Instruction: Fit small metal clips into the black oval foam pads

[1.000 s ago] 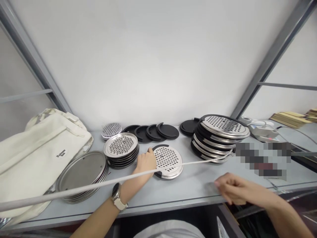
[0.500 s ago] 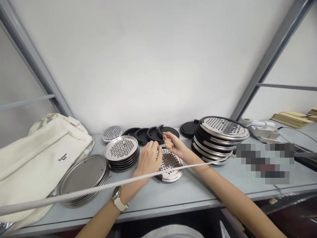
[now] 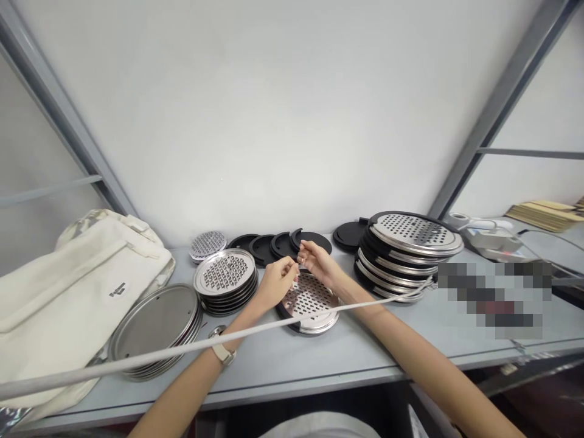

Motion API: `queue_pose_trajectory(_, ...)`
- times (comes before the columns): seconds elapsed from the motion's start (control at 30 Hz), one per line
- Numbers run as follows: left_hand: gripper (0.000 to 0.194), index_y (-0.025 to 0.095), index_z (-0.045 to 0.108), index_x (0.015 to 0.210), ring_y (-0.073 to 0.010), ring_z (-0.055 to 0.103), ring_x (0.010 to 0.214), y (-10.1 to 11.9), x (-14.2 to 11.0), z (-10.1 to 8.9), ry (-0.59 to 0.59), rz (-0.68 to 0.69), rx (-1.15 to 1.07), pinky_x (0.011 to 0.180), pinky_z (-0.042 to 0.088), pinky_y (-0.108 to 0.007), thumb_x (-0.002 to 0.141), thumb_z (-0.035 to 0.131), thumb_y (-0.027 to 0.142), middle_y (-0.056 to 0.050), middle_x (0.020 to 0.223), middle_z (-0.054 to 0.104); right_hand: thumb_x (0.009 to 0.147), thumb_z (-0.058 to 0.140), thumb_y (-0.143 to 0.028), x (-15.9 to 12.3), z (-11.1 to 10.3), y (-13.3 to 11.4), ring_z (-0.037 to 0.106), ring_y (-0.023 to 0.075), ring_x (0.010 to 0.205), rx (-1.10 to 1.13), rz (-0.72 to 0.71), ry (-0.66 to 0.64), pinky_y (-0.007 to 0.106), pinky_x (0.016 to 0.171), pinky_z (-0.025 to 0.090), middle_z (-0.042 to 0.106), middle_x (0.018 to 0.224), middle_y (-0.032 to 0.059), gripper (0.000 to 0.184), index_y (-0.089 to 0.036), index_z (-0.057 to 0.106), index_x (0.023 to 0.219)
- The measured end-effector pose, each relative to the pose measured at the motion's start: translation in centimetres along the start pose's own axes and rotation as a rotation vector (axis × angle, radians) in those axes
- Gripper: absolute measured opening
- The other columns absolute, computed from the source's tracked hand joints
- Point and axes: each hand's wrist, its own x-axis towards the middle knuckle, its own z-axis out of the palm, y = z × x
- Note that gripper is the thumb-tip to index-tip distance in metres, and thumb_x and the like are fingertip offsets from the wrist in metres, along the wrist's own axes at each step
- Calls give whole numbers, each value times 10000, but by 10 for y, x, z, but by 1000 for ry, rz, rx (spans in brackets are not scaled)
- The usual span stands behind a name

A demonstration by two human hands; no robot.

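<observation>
1. The perforated disc (image 3: 316, 299) is round and made of shiny silver metal, with many small holes in slanting rows across its face and a smooth, ridged outer rim.
2. A curved black band (image 3: 285, 312) hugs its left side, ending at the front left; the metal rim shows bare along the front and right.
3. It lies flat, holed face up, with a pinkish reflection on the left part; its far part is partly hidden.
4. It sits near the middle of the desk (image 3: 360, 347), apart from both the front and back edges.
</observation>
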Motion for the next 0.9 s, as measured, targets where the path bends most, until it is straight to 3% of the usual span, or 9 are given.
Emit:
queue_pose_trajectory(0.13, 264, 173, 500, 729, -104, 500, 596, -1, 0, -6, 114, 64, 291, 613, 384, -213, 924, 355, 275, 25, 638, 526, 700, 731, -308, -4, -1, -1, 598, 103, 715, -140, -19, -37, 208, 674, 469, 630, 744, 6, 198, -164, 604, 750)
queue_pose_trajectory(0.3, 218, 185, 499, 785, -127, 544, 697, -1, 0, -7, 148, 124, 489, 659, 385, -227, 935, 351, 243, 1, 752, 566, 732, 703, -361, -6, -3, 1, 579, 92, 665, -406, 24, -122, 204, 633, 453, 620, 712, -4, 219, -163, 608, 734)
queue_pose_trajectory(0.47, 230, 188, 500, 812, -133, 564, 739, 0, -1, -9, 147, 134, 445, 696, 405, -229, 952, 339, 273, -7, 790, 584, 759, 670, -410, -8, -2, -2, 441, 54, 462, -514, 66, -197, 178, 450, 320, 536, 547, -41, 280, -150, 598, 686)
queue_pose_trajectory(0.6, 215, 186, 506, 827, -136, 567, 757, -1, 0, -10, 156, 144, 392, 714, 413, -234, 949, 345, 261, -12, 805, 595, 772, 639, -481, -7, -4, -7, 312, 38, 419, -568, 26, -244, 183, 421, 232, 405, 479, -86, 347, -154, 574, 680)
queue_pose_trajectory(0.9, 190, 186, 504, 848, -141, 552, 781, -6, 3, -11, 223, 183, 366, 711, 401, -242, 943, 341, 207, -16, 804, 566, 748, 652, -509, -7, -12, -24, 434, 62, 530, -659, 36, -210, 189, 489, 327, 504, 618, -37, 370, -144, 613, 797)
